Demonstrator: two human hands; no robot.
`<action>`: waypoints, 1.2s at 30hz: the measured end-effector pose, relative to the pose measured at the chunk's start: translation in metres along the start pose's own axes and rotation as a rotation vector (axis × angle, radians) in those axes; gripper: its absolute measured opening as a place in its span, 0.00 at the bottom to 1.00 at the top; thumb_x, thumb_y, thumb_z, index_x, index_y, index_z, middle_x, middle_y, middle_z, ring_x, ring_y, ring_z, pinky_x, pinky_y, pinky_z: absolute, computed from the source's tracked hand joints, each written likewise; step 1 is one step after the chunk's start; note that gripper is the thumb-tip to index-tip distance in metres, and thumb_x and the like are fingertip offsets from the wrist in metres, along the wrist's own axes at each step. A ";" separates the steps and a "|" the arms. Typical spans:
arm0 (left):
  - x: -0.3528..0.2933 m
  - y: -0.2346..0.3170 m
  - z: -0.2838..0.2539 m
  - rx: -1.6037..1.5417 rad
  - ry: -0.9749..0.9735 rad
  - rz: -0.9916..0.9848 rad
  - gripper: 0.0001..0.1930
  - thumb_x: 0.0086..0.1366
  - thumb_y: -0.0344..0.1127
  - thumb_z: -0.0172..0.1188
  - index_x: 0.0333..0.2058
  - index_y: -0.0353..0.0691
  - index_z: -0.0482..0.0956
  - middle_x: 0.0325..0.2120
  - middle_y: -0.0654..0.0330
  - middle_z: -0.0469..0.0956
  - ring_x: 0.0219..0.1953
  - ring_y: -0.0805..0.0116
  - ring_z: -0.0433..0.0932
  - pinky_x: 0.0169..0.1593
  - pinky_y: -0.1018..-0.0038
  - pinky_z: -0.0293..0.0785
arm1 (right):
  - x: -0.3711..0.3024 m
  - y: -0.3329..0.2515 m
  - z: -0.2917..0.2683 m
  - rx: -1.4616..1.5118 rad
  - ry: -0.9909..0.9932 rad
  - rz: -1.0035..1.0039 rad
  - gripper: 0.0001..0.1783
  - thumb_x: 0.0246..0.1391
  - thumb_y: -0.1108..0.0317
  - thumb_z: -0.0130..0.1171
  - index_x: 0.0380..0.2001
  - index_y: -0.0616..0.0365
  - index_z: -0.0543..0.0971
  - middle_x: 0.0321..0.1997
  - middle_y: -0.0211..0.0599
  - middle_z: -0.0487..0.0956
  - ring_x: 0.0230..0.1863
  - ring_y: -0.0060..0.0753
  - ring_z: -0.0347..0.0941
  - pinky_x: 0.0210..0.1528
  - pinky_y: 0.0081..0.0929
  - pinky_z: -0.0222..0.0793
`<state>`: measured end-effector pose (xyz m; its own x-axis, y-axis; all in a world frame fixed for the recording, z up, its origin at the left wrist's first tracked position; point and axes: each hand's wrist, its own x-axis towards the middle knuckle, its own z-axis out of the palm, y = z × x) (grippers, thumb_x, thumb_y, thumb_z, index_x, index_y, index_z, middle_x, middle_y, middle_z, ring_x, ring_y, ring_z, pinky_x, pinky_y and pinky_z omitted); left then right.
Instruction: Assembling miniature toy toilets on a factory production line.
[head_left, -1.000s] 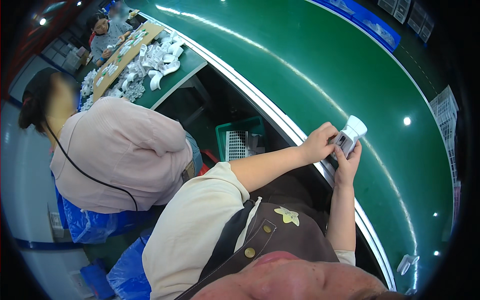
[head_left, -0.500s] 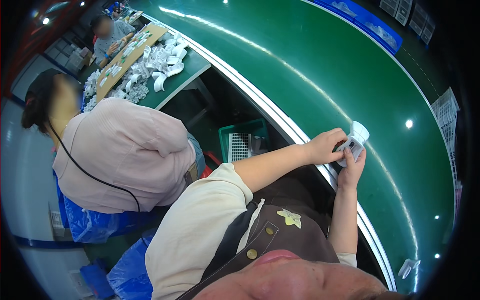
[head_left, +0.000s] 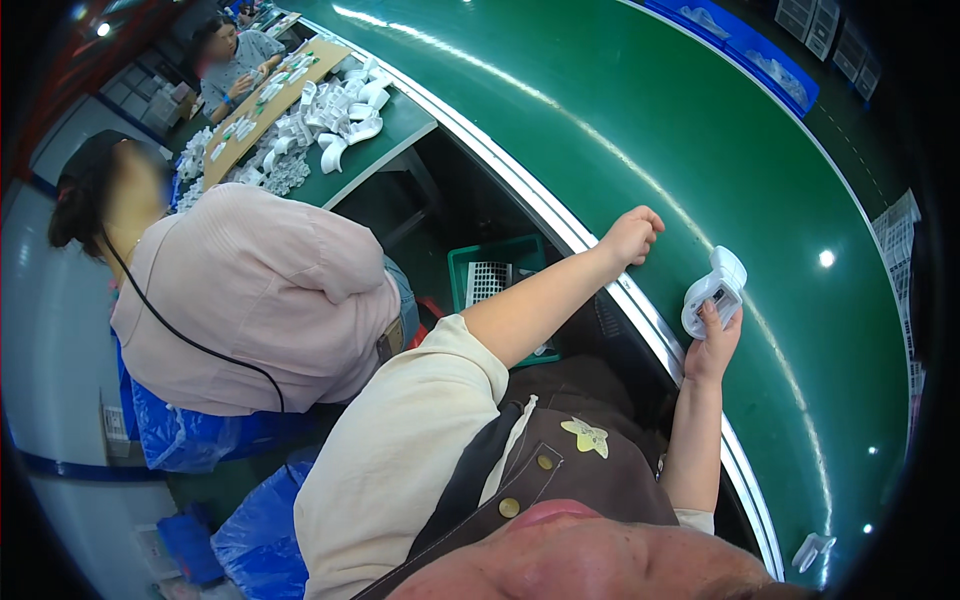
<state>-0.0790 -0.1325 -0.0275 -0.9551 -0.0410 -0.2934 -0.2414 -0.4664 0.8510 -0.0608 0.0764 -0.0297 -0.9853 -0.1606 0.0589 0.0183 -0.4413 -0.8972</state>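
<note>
My right hand [head_left: 714,346] grips a white plastic housing [head_left: 720,285], a curved moulded shell with a dark-looking opening in its face, and holds it up above the green belt. The thumb presses on the front of the housing. My left hand [head_left: 632,237] is apart from it, further left, over the metal edge of the belt. Its fingers are curled in, and whatever they may hold is hidden.
A long green conveyor belt [head_left: 560,170] with a metal rail runs past me. Another white part [head_left: 812,551] lies on it at the lower right. At left sits a co-worker in a pink top [head_left: 250,300], near a table heaped with white parts [head_left: 330,115]. A green crate [head_left: 460,275] stands below.
My left hand has let go of the white housing and moved left, away from it. The housing stays in my right hand, slightly turned.
</note>
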 end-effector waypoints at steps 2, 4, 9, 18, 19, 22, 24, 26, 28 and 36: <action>-0.004 -0.009 0.006 0.064 -0.022 0.074 0.13 0.55 0.25 0.46 0.41 0.39 0.68 0.27 0.63 0.65 0.21 0.77 0.61 0.26 0.81 0.60 | 0.000 0.001 -0.001 0.001 0.004 -0.002 0.23 0.46 0.69 0.64 0.45 0.60 0.68 0.39 0.32 0.73 0.39 0.24 0.70 0.45 0.23 0.65; -0.014 -0.011 0.019 0.130 -0.046 0.149 0.15 0.55 0.23 0.45 0.43 0.38 0.67 0.31 0.61 0.66 0.24 0.77 0.63 0.28 0.81 0.62 | 0.003 0.002 -0.005 0.026 -0.012 0.043 0.25 0.47 0.69 0.63 0.47 0.60 0.67 0.41 0.34 0.73 0.40 0.25 0.70 0.46 0.24 0.65; -0.041 0.000 0.052 -0.287 -0.268 0.130 0.15 0.60 0.20 0.44 0.46 0.38 0.64 0.38 0.58 0.66 0.29 0.75 0.66 0.33 0.79 0.66 | 0.005 -0.004 0.003 0.125 -0.040 0.117 0.28 0.48 0.67 0.62 0.51 0.60 0.65 0.46 0.36 0.73 0.46 0.29 0.70 0.50 0.27 0.65; -0.052 -0.002 0.065 -0.385 -0.227 0.089 0.15 0.56 0.19 0.44 0.43 0.35 0.66 0.37 0.59 0.66 0.32 0.73 0.66 0.37 0.77 0.67 | 0.012 0.009 -0.014 0.305 -0.067 0.185 0.26 0.56 0.57 0.52 0.54 0.58 0.64 0.51 0.36 0.71 0.52 0.34 0.68 0.54 0.34 0.65; -0.051 -0.004 0.066 -0.326 -0.225 0.134 0.16 0.55 0.18 0.44 0.43 0.35 0.66 0.37 0.60 0.66 0.34 0.73 0.66 0.39 0.76 0.67 | 0.012 0.008 -0.016 0.406 -0.083 0.238 0.25 0.58 0.56 0.49 0.54 0.58 0.64 0.53 0.37 0.71 0.53 0.35 0.68 0.54 0.35 0.65; -0.056 -0.004 0.068 -0.214 -0.219 0.231 0.17 0.53 0.16 0.45 0.43 0.35 0.67 0.38 0.60 0.67 0.36 0.74 0.67 0.41 0.76 0.68 | 0.011 0.003 -0.013 0.455 -0.141 0.236 0.24 0.60 0.55 0.44 0.54 0.57 0.64 0.55 0.40 0.70 0.55 0.38 0.67 0.55 0.35 0.65; -0.060 -0.004 0.069 -0.161 -0.215 0.282 0.16 0.54 0.16 0.46 0.43 0.35 0.67 0.38 0.60 0.67 0.37 0.74 0.67 0.42 0.75 0.69 | 0.010 0.007 -0.016 0.444 -0.130 0.224 0.24 0.60 0.56 0.44 0.55 0.57 0.64 0.55 0.41 0.70 0.56 0.38 0.67 0.55 0.35 0.64; -0.064 -0.006 0.068 -0.079 -0.211 0.361 0.16 0.54 0.16 0.51 0.42 0.35 0.67 0.38 0.59 0.69 0.39 0.73 0.70 0.42 0.76 0.71 | 0.010 0.009 -0.021 0.431 -0.116 0.212 0.24 0.60 0.56 0.44 0.55 0.57 0.63 0.55 0.41 0.69 0.56 0.39 0.66 0.56 0.35 0.64; -0.063 -0.008 0.068 -0.080 -0.233 0.367 0.16 0.53 0.17 0.53 0.41 0.35 0.68 0.39 0.58 0.70 0.40 0.72 0.72 0.42 0.75 0.73 | 0.009 0.008 -0.026 0.443 -0.157 0.221 0.25 0.60 0.56 0.45 0.56 0.57 0.62 0.56 0.40 0.69 0.56 0.39 0.66 0.57 0.36 0.63; -0.062 -0.019 0.060 -0.008 -0.193 0.569 0.14 0.51 0.15 0.57 0.38 0.32 0.71 0.34 0.54 0.76 0.39 0.65 0.76 0.47 0.71 0.74 | 0.001 0.012 -0.012 0.509 -0.169 0.227 0.26 0.54 0.60 0.56 0.53 0.57 0.65 0.52 0.36 0.71 0.54 0.33 0.67 0.57 0.35 0.63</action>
<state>-0.0252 -0.0678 0.0012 -0.9481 -0.1252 0.2924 0.3176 -0.4252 0.8476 -0.0633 0.0813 -0.0452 -0.9069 -0.4214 -0.0036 0.3467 -0.7413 -0.5747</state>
